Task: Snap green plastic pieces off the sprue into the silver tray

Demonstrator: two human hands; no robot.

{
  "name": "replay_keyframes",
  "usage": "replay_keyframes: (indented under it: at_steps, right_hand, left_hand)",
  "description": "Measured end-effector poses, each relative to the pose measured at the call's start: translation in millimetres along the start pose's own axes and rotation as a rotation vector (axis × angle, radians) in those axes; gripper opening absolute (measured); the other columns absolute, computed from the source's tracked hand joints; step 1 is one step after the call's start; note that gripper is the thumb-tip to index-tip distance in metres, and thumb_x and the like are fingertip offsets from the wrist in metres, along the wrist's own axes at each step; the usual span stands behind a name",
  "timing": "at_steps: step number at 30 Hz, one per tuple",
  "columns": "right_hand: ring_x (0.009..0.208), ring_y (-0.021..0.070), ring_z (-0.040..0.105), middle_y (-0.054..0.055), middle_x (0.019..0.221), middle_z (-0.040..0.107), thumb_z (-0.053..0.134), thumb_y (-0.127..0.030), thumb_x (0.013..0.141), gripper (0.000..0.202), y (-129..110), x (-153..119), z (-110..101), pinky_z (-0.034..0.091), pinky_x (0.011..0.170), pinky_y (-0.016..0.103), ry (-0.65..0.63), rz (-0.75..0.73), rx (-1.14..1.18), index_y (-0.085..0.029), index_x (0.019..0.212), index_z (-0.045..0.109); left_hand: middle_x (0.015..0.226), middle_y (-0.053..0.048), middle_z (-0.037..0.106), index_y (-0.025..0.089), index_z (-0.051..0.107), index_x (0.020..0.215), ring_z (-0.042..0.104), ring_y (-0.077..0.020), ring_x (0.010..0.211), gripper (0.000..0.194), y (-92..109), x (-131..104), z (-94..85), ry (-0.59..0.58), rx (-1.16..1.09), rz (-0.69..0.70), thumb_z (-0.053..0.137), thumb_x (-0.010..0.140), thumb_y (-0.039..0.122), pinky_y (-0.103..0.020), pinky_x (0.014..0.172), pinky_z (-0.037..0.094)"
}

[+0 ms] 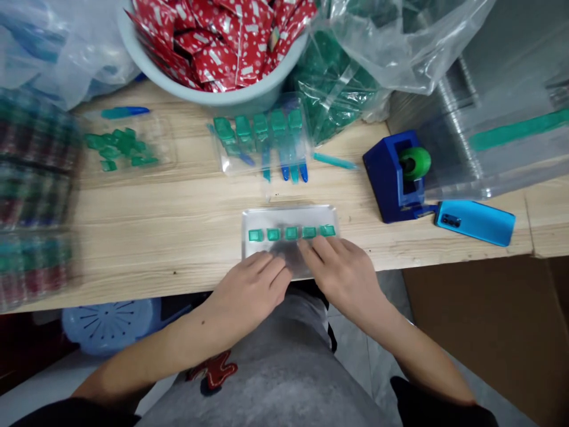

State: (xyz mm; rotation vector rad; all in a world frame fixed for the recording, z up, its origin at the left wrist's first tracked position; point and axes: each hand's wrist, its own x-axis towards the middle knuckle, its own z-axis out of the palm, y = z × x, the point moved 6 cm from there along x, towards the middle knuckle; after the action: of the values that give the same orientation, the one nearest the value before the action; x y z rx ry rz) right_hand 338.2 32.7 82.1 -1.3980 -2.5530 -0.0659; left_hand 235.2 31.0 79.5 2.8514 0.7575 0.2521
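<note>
- Several stacked clear plastic packs [35, 160] stand far to the left of the shallow silvery rectangular tray [288, 218], probably kept aside to leave elbow room.
- Loose small green translucent pieces [124, 142] lie in a shallow clear container [172, 157], beyond the tray and to its left; the low walls likely stop them scattering.
- The left hand [253, 281] reaches over the tray's near left part, fingers bent and close together. Whether they pinch anything is hidden; the palm-down pose looks meant for steadying or fine handling.
- Five green translucent block-like pieces [291, 233] sit apart in a row across the tray, just beyond both hands' fingertips. The spacing probably keeps each one reachable singly. The tray lies near the front edge of the wooden desk [146, 237], seemingly for easy reach.
- A clear plastic pack with green caps and blue parts [304, 139] lies directly beyond the tray.
- The right hand [344, 276] comes over the tray's near right part, fingers bent, tips just beside the fourth and fifth pieces. Contact or grip cannot be told.
- A dark blue tape dispenser with a green roll [386, 178] stands right of the tray, likely at hand for the right side.
</note>
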Motion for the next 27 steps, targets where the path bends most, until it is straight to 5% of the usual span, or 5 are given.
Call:
replay_keyframes:
  at_steps: [6,10,14,20,27]
  right_hand:
    - [0.054,0.0140,0.047,0.002,0.065,0.058,0.039,-0.006,0.094,0.029,16.7,-7.6,-12.6,0.034,0.052,0.028,-0.039,0.033,0.070,-0.015,0.080,0.063]
    - [0.061,0.0114,0.056,0.000,0.071,0.063,0.054,-0.022,0.095,0.014,71.8,-48.3,-30.6,0.038,0.055,0.023,0.097,0.526,0.049,-0.018,0.086,0.063]
    - [0.062,0.0136,0.057,0.003,0.075,0.065,0.059,-0.026,0.090,0.013,101.7,-83.7,-12.4,0.039,0.055,0.025,0.011,0.825,0.086,-0.018,0.083,0.066]
    - [0.056,0.0124,0.053,0.001,0.062,0.057,0.055,-0.039,0.093,0.027,94.8,-83.7,3.4,0.041,0.054,0.026,0.025,0.985,0.698,-0.021,0.081,0.072]
    - [0.041,0.0060,0.037,-0.005,0.053,0.046,0.065,-0.051,0.083,0.033,69.0,-65.5,9.5,0.027,0.037,0.018,-0.298,0.994,1.389,-0.019,0.091,0.068]
  left_hand:
    - [0.065,-0.002,0.061,0.012,0.061,0.079,0.055,-0.0166,0.059,0.021,-0.9,-3.1,-8.8,0.086,-0.036,-0.019,0.045,0.091,0.005,-0.029,0.056,0.050]
    - [0.072,-0.005,0.066,0.011,0.061,0.086,0.057,-0.0178,0.065,0.009,-5.1,-9.4,-29.6,0.191,-0.116,-0.020,0.054,0.089,0.006,-0.031,0.058,0.051]
    - [0.073,-0.005,0.066,0.012,0.060,0.087,0.056,-0.0183,0.068,0.007,-10.5,-9.8,-43.5,0.257,-0.166,0.006,0.056,0.088,0.007,-0.033,0.061,0.051]
    - [0.076,-0.004,0.068,0.015,0.061,0.091,0.058,-0.0173,0.070,0.010,-12.6,-8.2,-42.7,0.245,-0.210,0.009,0.056,0.087,0.008,-0.034,0.062,0.053]
    - [0.081,-0.002,0.069,0.017,0.067,0.095,0.060,-0.0155,0.079,0.024,11.8,-13.9,-43.2,0.315,-0.058,0.073,0.046,0.091,0.006,-0.031,0.073,0.057]
